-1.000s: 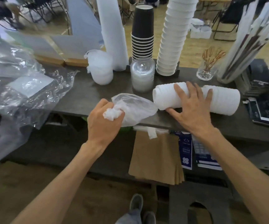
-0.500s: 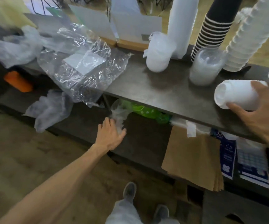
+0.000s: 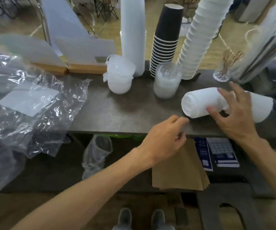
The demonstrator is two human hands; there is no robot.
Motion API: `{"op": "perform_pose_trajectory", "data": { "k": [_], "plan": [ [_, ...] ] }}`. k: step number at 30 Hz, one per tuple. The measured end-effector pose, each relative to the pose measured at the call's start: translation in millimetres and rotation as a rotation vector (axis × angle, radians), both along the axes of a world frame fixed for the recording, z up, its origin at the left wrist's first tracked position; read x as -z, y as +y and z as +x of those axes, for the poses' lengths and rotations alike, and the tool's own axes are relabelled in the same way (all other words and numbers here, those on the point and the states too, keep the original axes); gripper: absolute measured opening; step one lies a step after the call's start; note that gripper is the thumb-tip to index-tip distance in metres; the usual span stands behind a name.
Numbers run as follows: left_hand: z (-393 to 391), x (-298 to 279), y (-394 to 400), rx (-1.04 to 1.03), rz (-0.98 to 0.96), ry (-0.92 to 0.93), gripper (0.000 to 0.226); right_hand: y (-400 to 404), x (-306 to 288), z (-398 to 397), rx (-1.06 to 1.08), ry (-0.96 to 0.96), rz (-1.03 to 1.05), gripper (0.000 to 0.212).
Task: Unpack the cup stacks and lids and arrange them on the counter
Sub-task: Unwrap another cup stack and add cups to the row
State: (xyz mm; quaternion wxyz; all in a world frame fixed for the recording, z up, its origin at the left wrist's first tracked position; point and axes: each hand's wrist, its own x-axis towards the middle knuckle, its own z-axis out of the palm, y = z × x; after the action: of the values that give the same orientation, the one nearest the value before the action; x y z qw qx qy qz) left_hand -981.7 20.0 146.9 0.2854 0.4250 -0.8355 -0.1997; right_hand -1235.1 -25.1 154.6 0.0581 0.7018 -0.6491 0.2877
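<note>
Left hand at the desk's near edge, fingers loosely curled, holding nothing, fingertips just short of the lying cup stack. Right hand open, fingers spread over the lying stack of white cups, touching it, no clear grip. That stack lies on its side on the desk at 3 o'clock, ribbed, matte white. Dark mottled desk top. Crumpled clear plastic bags at 9 o'clock, glossy. Below the desk edge, another crumpled clear bag and brown paper bags. Farther back, two short stacks of clear lids and. Behind them at 12 o'clock, upright stacks: smooth white sleeve, black cups, ribbed white cups. Glass jar of wooden sticks at 2 o'clock.
</note>
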Motion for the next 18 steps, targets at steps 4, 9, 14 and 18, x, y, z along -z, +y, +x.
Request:
{"op": "perform_pose_trajectory", "data": {
  "k": [4, 9, 14, 18],
  "plan": [
    [-54.1, -18.7, -40.7, -0.201, -0.110, -0.188, 0.084, 11.5, -4.5, -33.2, 0.411, -0.308, -0.113, 0.066],
    [-101.7, -18.8, -70.4, -0.214, -0.036, -0.367, 0.106, 7.2, -17.7, -61.1, 0.499, -0.930, 0.235, 0.041],
    [-125.3, -9.0, -77.9, -0.175, -0.080, -0.319, 0.088, -0.7, -29.6, -65.9, 0.253, -0.915, 0.224, 0.022],
    [-133.6, -3.5, -79.9, -0.197, -0.005, -0.095, 0.090, -7.7, -54.4, -68.5, 0.142, -0.747, 0.108, 0.019]
  ]
}}
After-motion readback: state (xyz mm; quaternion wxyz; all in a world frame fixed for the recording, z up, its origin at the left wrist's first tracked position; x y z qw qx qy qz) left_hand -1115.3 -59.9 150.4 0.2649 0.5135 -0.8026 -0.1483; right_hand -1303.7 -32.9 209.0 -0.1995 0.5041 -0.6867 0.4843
